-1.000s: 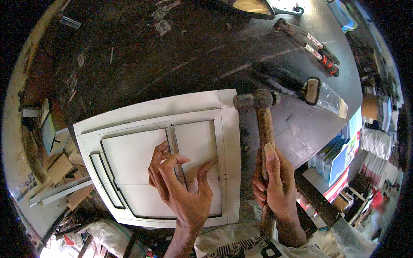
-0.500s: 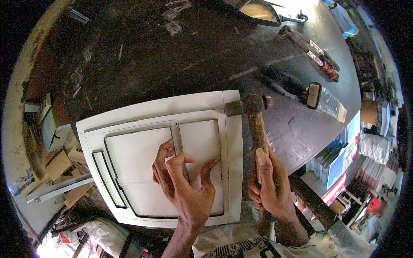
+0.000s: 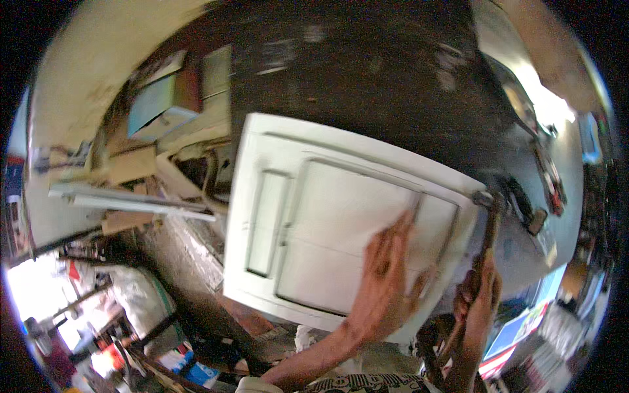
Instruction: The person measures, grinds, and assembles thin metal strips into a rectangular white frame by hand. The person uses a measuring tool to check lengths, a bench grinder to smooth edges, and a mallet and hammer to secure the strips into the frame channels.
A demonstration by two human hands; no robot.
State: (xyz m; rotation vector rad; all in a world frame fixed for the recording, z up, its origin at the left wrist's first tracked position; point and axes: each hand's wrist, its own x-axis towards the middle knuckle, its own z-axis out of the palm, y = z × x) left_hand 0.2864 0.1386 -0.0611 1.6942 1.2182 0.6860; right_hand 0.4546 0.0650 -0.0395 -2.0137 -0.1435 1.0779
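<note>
A white board (image 3: 354, 223) lies on the dark table, with thin dark strips set on it in rectangular outlines. Over its right part is my left hand (image 3: 386, 268), blurred, its fingers stretched toward a short upright strip (image 3: 417, 204) and the thumb held apart. Nothing shows in that hand; whether its fingertips touch the strip I cannot tell. My right hand (image 3: 481, 288) is closed round the wooden handle of a hammer (image 3: 491, 223). The hammer's head is at the board's far right corner; whether it touches there is unclear.
Pliers (image 3: 550, 180) and a dark-handled tool (image 3: 524, 203) lie on the table (image 3: 367, 85) to the right. Left of the board are cardboard pieces (image 3: 134, 164) and long pale strips (image 3: 137, 204). A white sack (image 3: 141, 301) stands at the lower left.
The view has swung left, so the board and both hands appear farther right and the board looks turned. My left hand's curled fingers have straightened. The hammer stays in my right hand.
</note>
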